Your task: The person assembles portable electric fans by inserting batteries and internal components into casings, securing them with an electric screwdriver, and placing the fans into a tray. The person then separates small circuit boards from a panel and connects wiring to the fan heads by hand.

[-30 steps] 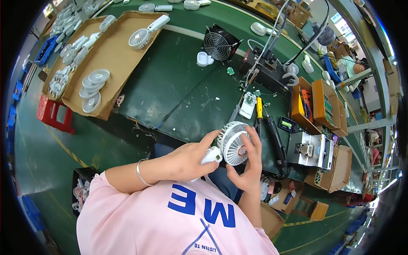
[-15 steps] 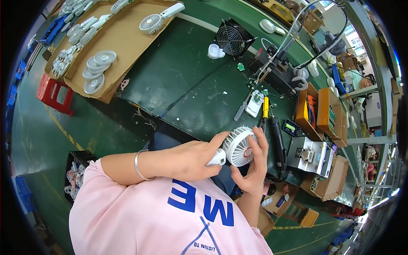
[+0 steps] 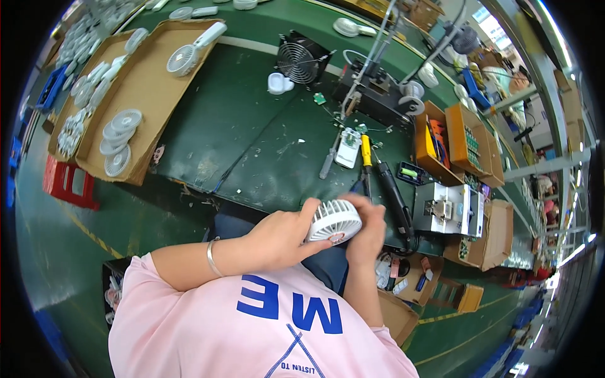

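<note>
A white handheld fan (image 3: 334, 220) is held in front of my body at the near edge of the green bench. My left hand (image 3: 280, 236) is closed on it from the left, thumb along its lower rim and fingers at the upper side. The fan's slatted round head shows, with a small orange-red ring low on its face; its handle is hidden by my hand. Close against the fan's right side is my right hand (image 3: 367, 232), fingers curled and smeared by motion, so its grip is unclear.
A cardboard tray (image 3: 142, 160) of white fans and grilles lies at the left. Beyond my hands are a white housing with a circuit board (image 3: 348, 148), a yellow-handled tool (image 3: 366, 151), a black electric screwdriver (image 3: 394, 195) and a black cooling fan (image 3: 299, 60). Parts boxes (image 3: 435, 148) stand right.
The fan has turned in my hands and come slightly left, its head now against my left hand. My right hand's spread fingers have curled in. The whole view has shifted.
</note>
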Available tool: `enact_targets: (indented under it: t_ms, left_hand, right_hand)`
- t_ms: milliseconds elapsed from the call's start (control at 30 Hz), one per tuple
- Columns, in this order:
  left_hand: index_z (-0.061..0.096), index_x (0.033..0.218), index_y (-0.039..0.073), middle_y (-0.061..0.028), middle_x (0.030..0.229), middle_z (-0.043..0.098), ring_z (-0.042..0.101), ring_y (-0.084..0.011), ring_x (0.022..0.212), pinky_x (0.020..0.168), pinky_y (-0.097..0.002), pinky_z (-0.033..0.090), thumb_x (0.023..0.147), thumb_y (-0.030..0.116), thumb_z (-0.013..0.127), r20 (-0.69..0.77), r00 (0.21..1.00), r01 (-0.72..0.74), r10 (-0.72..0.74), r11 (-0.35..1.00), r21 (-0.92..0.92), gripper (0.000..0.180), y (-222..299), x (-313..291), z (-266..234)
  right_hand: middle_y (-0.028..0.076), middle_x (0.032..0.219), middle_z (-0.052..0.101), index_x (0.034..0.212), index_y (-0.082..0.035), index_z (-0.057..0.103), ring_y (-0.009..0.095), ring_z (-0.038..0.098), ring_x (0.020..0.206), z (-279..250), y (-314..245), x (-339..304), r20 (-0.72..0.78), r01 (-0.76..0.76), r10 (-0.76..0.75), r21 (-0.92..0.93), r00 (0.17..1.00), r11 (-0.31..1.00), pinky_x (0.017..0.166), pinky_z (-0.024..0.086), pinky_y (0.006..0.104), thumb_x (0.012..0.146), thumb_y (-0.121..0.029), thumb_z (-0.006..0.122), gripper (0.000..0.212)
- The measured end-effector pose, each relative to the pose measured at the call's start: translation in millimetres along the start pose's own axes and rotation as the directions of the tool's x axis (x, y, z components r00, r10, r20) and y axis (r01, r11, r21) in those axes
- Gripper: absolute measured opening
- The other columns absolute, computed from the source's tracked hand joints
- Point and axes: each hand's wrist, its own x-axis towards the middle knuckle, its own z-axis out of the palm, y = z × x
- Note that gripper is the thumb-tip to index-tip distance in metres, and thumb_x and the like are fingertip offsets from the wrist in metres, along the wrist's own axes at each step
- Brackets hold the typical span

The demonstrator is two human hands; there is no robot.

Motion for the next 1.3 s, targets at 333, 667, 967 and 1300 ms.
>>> enact_targets:
  t_ms: [333, 667, 967, 1300]
  left_hand:
    - [0.034, 0.110, -0.003, -0.0263, 0.084, 0.062, 0.063, -0.0406, 0.065, 0.056, -0.0454, 0.050, 0.086, 0.035, 0.063, -0.059, 0.993, -0.091, 0.099, 0.989, 0.120, 0.053, -5, -7, -3]
    - [0.035, 0.113, -0.006, -0.0263, 0.085, 0.062, 0.063, -0.0387, 0.064, 0.053, -0.0436, 0.051, 0.083, 0.029, 0.067, -0.136, 0.983, -0.086, 0.124, 0.963, 0.256, 0.056, -4, -6, 0]
    - [0.028, 0.117, 0.001, -0.0146, 0.090, 0.062, 0.065, -0.0169, 0.066, 0.055, -0.0291, 0.052, 0.091, 0.027, 0.060, -0.092, 0.971, 0.070, -0.220, 0.630, -0.773, 0.049, -14, 11, 4]
    - [0.042, 0.114, 0.001, -0.0116, 0.088, 0.062, 0.065, -0.0177, 0.077, 0.068, -0.0308, 0.054, 0.088, 0.006, 0.058, 0.185, 0.941, 0.307, -0.283, 0.481, -0.822, 0.031, -37, -32, -3]
  right_hand:
    - [0.009, 0.063, 0.057, 0.067, 0.006, 0.056, 0.011, 0.048, 0.054, 19, 2, 9, -0.023, 0.232, -0.231, 0.077, 0.973, 0.970, 0.049, 0.034, 0.0271, 0.101, -0.032, 0.030, 0.057]
    - [0.012, 0.058, 0.057, 0.062, 0.005, 0.059, 0.014, 0.048, 0.051, 23, -12, 25, 0.070, 0.124, -0.124, 0.006, 0.990, 0.992, 0.051, 0.036, 0.0278, 0.098, -0.041, 0.023, 0.070]
    - [0.007, 0.090, 0.061, 0.108, 0.000, 0.054, 0.013, 0.057, 0.085, 30, -2, 27, 0.128, 0.008, -0.003, -0.033, 0.992, 0.999, 0.080, 0.045, 0.0264, 0.098, -0.035, 0.045, 0.038]
    - [0.005, 0.068, 0.062, 0.090, 0.002, 0.063, 0.009, 0.050, 0.054, -14, 22, 38, -0.249, -0.054, -0.070, -0.458, 0.966, 0.887, 0.050, 0.040, 0.0257, 0.095, -0.025, 0.053, 0.029]
